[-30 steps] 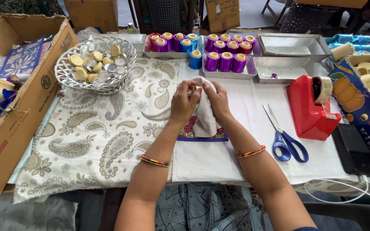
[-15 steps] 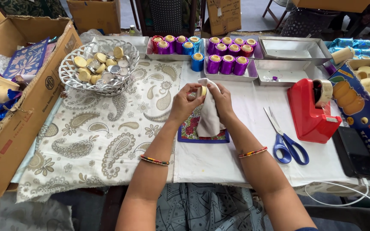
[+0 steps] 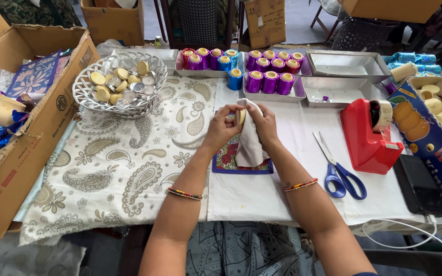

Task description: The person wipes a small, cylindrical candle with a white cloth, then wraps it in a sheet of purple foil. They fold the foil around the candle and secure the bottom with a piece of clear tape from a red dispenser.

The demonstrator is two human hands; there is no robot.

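Both hands meet at the centre of the table. The left hand (image 3: 222, 129) pinches a small pale yellow disc (image 3: 240, 117) between thumb and fingers, with a white cloth (image 3: 250, 143) folded over it. The right hand (image 3: 263, 124) is closed on the upper part of that cloth, pressing it against the disc; the rest of the cloth hangs down between the wrists. Directly under the hands lies a floral mat with a blue border (image 3: 229, 159), on the white table cover (image 3: 262, 194).

At 10 o'clock from the hands stands a white wire basket (image 3: 85, 94) filled with yellow and silver discs. At 12 o'clock, metal trays (image 3: 303, 93) carry foil-wrapped cylinders in purple, red and blue, and one blue cylinder (image 3: 235, 79) stands alone on the cover. At 3 o'clock sits a red tape dispenser (image 3: 367, 138), with blue-handled scissors (image 3: 339, 171) between it and the right forearm. A cardboard box (image 3: 37, 133) occupies the 9 o'clock side.
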